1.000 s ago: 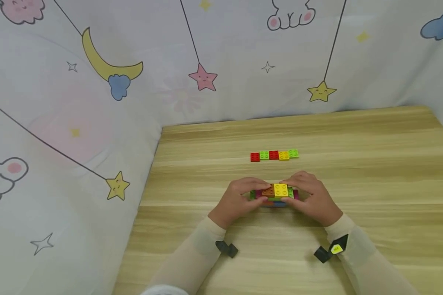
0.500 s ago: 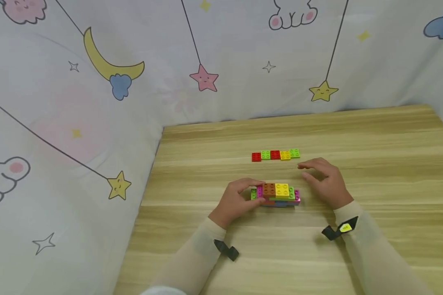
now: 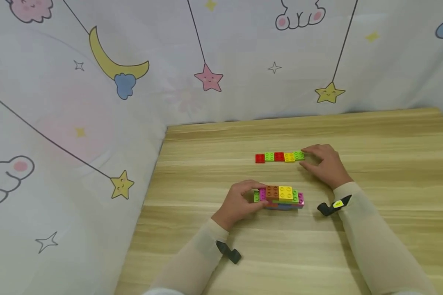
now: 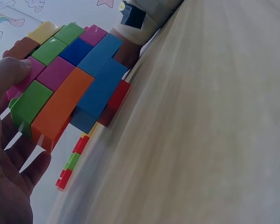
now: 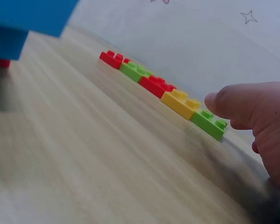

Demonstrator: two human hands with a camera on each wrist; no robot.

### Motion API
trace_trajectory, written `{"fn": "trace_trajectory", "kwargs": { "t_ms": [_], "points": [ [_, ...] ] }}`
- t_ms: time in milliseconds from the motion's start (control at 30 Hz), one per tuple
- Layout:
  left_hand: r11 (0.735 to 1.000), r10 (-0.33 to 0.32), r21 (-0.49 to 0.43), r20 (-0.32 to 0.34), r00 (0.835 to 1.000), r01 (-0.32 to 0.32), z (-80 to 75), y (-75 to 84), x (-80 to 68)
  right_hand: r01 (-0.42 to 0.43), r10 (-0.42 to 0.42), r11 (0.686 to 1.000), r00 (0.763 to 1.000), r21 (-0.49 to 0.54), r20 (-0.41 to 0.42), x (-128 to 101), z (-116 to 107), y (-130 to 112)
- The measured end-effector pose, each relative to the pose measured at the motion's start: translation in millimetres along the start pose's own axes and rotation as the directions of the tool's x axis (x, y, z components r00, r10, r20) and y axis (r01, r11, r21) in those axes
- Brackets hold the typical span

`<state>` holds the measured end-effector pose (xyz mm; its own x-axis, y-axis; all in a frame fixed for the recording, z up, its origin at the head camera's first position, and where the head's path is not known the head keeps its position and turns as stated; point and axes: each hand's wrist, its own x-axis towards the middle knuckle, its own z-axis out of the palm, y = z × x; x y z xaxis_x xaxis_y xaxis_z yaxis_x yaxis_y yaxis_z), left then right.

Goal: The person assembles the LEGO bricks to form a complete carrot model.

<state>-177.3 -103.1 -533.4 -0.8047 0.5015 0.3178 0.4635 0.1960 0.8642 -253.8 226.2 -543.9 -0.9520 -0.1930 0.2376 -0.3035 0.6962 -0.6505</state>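
A stack of joined bricks (image 3: 280, 196), brown and yellow on top with green, pink, orange and blue below, sits on the wooden table (image 3: 391, 164). My left hand (image 3: 252, 193) grips its left end; in the left wrist view the thumb (image 4: 11, 74) presses the stack (image 4: 79, 79) from above and the fingers lie below. Farther back lies a flat row of bricks (image 3: 279, 157): red, green, red, yellow, green. My right hand (image 3: 308, 158) is at the row's right end, fingers loosely bent. One fingertip (image 5: 233, 105) hovers by the last green brick (image 5: 210, 122); I cannot tell whether it touches.
A curtain (image 3: 96, 102) printed with stars, a moon and rabbits closes off the table's back and left side. The table's left edge (image 3: 147, 184) runs along the curtain. Bare wood lies to the right and in front of the stack.
My right hand has let go of the stack's right end and moved back and right to the end of the brick row. The left hand keeps its grip on the stack.
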Motion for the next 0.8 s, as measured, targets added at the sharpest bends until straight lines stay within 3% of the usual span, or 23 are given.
{"fn": "trace_trajectory", "kwargs": {
  "t_ms": [400,800],
  "points": [
    [1.000,0.013,-0.009,-0.003,1.000,-0.013,-0.2,1.4,0.1,0.029,-0.021,0.996,0.996,-0.088,0.087,19,11,3],
    [1.000,-0.012,0.002,-0.015,1.000,0.012,0.4,3.0,-0.6,0.033,-0.024,0.994,0.996,-0.105,0.091,19,11,7]
  ]
}}
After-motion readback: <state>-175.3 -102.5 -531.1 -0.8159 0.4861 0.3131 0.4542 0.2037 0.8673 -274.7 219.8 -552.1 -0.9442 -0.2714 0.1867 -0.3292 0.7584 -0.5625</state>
